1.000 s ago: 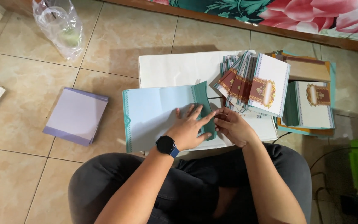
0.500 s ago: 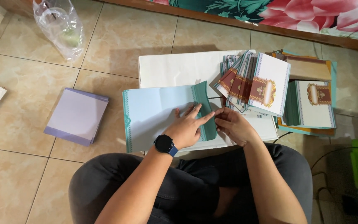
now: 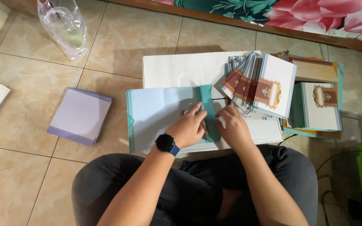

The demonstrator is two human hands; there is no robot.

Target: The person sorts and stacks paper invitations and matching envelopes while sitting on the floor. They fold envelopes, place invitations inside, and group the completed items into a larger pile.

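**Both hands pressing a teal-edged card sheet on a low white bench**

A tiled floor [image 3: 118, 46] in beige runs under everything, with a floral fabric along the top edge, and the person sits at a low white bench [image 3: 177, 69]. The left hand [image 3: 188, 127], a dark watch [image 3: 166, 144] on its wrist, lies palm down with fingers spread flat on the card sheet [image 3: 160, 111], gripping nothing, apparently to pin the paper still. Just at its 3 o'clock the right hand [image 3: 232, 127] rests, fingers curled down onto the sheet's turned-over teal flap [image 3: 208, 111]; whether it pinches the flap or only presses it I cannot tell. The sheet lies open and flat on the bench, its pale face up, overhanging the bench's left edge.

At 1 o'clock from the hands a fanned stack of finished cards [image 3: 258, 86], white with maroon and gold panels, sits within easy reach. Further out at 3 o'clock another pile of cards [image 3: 319, 104] lies on teal and orange sheets. At 9 o'clock a lilac paper stack [image 3: 80, 115] rests on the floor, and at 11 o'clock stands a clear plastic bag [image 3: 63, 25].
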